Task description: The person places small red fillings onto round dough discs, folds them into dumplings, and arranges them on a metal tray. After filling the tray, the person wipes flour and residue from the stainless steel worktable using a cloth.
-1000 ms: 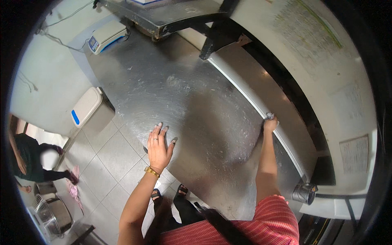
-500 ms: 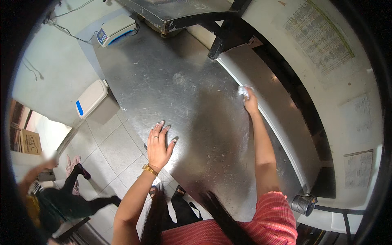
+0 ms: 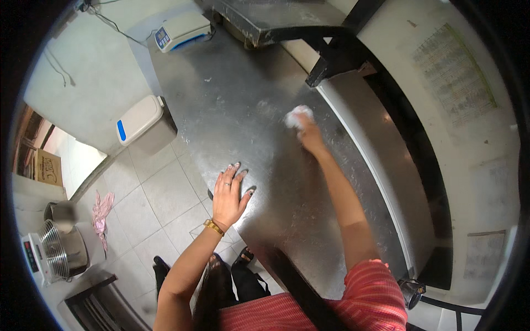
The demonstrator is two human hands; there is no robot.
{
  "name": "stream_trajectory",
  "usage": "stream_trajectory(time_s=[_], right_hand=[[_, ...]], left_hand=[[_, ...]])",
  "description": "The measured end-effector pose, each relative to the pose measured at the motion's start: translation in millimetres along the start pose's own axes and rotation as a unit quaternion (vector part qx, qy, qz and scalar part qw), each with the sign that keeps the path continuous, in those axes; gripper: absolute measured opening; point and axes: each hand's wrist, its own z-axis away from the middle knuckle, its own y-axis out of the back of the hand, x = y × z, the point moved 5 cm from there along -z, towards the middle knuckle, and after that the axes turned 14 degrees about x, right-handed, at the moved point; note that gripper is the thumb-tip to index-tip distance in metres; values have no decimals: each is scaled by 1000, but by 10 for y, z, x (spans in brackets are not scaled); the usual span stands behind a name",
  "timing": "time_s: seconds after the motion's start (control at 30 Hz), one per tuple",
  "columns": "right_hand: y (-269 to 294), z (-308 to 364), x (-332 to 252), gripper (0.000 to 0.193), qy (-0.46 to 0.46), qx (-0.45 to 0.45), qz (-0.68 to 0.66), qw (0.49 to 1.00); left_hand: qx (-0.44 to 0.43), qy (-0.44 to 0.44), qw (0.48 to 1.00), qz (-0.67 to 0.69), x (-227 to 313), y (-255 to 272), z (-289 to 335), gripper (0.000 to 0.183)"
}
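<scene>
My right hand is closed round a crumpled white cloth, pressed to the steel table; hand and cloth are blurred by motion. Pale smears and specks mark the metal around it. Near the table's left edge my left hand lies flat, fingers spread, holding nothing. A gold watch is on that wrist and a ring on one finger.
A digital scale stands at the table's far left end, below a raised dark shelf. Left of the table are a lidded white bin, a pink cloth on the tiles and a mixer. A metal can stands at the lower right.
My right hand has swept the cloth leftward from the back edge toward the table's middle. My left hand stays flat on the table. The person at the left has mostly left the view.
</scene>
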Motion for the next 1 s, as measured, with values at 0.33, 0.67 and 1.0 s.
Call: stream_trajectory(time_s=[0.33,0.67,1.0], right_hand=[[61,-386,383,47,-148,52,39,987],[-196,-563,-595,40,-285,94,-128,945],[-1811,-1908,-2355,39,-208,156,21,965]], left_hand=[[5,6,1000,30,-41,38,17,50],[5,11,991,135,-87,144,10,50],[17,70,970,233,-2151,1048,-210,44]])
